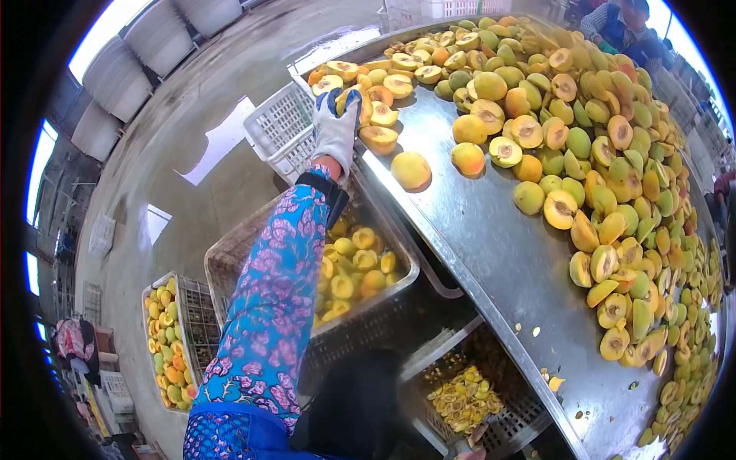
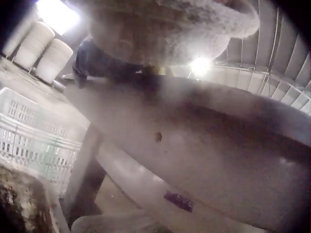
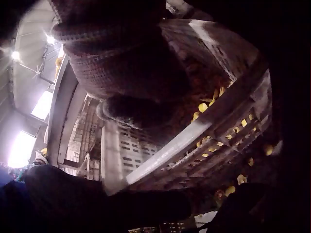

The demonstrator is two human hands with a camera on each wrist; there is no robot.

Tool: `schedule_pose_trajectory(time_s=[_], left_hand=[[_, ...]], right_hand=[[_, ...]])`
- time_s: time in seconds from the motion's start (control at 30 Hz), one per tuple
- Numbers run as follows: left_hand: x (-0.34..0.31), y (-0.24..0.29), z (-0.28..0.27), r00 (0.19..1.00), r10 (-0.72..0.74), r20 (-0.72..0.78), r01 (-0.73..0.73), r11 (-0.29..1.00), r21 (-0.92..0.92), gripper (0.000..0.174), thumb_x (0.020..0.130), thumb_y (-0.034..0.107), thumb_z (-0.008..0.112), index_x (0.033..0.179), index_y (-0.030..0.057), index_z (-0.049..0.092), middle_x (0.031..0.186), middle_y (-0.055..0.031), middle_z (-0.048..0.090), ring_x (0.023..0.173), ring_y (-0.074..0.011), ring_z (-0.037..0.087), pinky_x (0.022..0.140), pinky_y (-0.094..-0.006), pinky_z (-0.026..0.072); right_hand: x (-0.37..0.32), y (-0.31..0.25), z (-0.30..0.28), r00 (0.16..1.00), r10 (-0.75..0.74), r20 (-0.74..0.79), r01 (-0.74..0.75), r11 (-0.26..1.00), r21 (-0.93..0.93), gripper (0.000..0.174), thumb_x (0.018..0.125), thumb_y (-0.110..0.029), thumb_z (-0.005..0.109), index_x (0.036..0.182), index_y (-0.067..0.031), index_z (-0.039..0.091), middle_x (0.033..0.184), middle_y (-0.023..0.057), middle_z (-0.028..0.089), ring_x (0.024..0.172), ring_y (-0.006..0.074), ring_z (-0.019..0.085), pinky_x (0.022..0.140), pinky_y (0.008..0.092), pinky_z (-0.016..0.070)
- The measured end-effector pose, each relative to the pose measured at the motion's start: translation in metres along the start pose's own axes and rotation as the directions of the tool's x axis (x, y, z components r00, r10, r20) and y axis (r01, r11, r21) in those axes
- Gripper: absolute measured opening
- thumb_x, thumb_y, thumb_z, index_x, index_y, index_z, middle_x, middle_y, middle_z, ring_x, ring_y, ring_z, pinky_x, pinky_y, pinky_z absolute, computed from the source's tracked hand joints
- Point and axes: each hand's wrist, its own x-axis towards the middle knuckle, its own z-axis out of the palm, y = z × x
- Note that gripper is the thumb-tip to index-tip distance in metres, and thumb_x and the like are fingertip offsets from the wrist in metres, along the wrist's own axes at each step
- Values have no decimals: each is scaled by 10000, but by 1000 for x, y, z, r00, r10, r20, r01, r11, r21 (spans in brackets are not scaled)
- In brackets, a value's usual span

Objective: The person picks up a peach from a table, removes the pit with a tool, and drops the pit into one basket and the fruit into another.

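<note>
The left hand, in a white glove with blue fingertips, reaches to the metal table's far left corner. Its fingers lie against halved yellow-orange fruit there, spread over them rather than closed. The left wrist view shows the glove blurred above the table's pale edge. The right hand, gloved and dark in the right wrist view, is over a crate with yellow pieces; its finger pose and anything in it are unclear. Low in the head view, that crate holds yellow scraps.
A large heap of whole and halved fruit covers the table's right side. Below the left forearm stands a bin of fruit halves. White crates stand beyond it, another fruit crate to the left. A person stands across the table.
</note>
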Motion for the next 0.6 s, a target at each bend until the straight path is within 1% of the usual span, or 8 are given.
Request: schedule_pose_trajectory(time_s=[0.07,0.2,0.3,0.33,0.43,0.47,0.57,0.6], left_hand=[[-9,7,-3,1000,-16,7,16,997,-77,440,869,269,672,1182,-19,559,1114,-147,607,1006,-237,589,898,-311,453],[-14,15,-2,951,283,-126,-252,944,212,437,832,246,704,1149,-27,578,1125,-148,603,993,-236,601,882,-316,463],[-18,29,-4,996,92,-7,-88,971,221,410,819,246,719,1108,-22,605,1106,-156,618,974,-232,609,871,-317,466],[-15,29,-4,1000,11,25,-14,996,87,389,804,242,736,1068,-19,623,1029,-146,653,919,-216,628,835,-318,479],[-9,31,-3,997,62,50,-72,969,237,370,806,234,738,1052,-19,629,950,-123,678,854,-195,635,795,-309,488],[-3,25,0,1000,28,15,-29,992,124,341,810,216,734,1045,-10,636,924,-103,683,821,-172,628,772,-300,491],[22,37,-4,996,-64,-69,55,990,-126,386,794,300,734,1036,17,634,932,-141,673,862,-256,645,801,-343,482],[36,28,-2,995,-43,-88,33,993,-110,383,793,292,740,1033,14,632,913,-130,669,830,-228,641,777,-327,481]], right_hand=[[-2,0,0,1000,8,-3,-8,999,-32,299,836,-186,625,582,-103,491,504,6,461,369,146,417,354,308,295],[-8,-7,6,999,-35,-24,34,998,-51,327,833,-182,613,549,-94,476,481,7,438,369,138,411,356,309,288],[-7,-9,9,997,-73,-8,72,995,-74,350,830,-186,613,529,-83,470,468,12,433,367,137,411,356,311,291],[-5,-8,11,998,-60,-27,58,996,-68,356,830,-189,615,524,-79,470,467,16,437,366,139,415,357,312,296],[-3,-5,5,995,-90,-34,83,983,-166,357,825,-180,617,517,-71,471,472,31,459,367,145,432,358,319,316],[-1,-5,4,994,-109,-21,102,971,-216,355,822,-174,618,516,-69,472,475,37,468,368,148,439,358,322,324],[-6,-14,7,993,-114,-25,108,978,-181,327,821,-164,609,535,-58,490,489,53,492,378,159,463,355,331,341],[-2,-10,5,991,-127,-45,117,978,-172,313,823,-159,602,548,-63,490,488,49,486,375,158,456,352,329,336]])
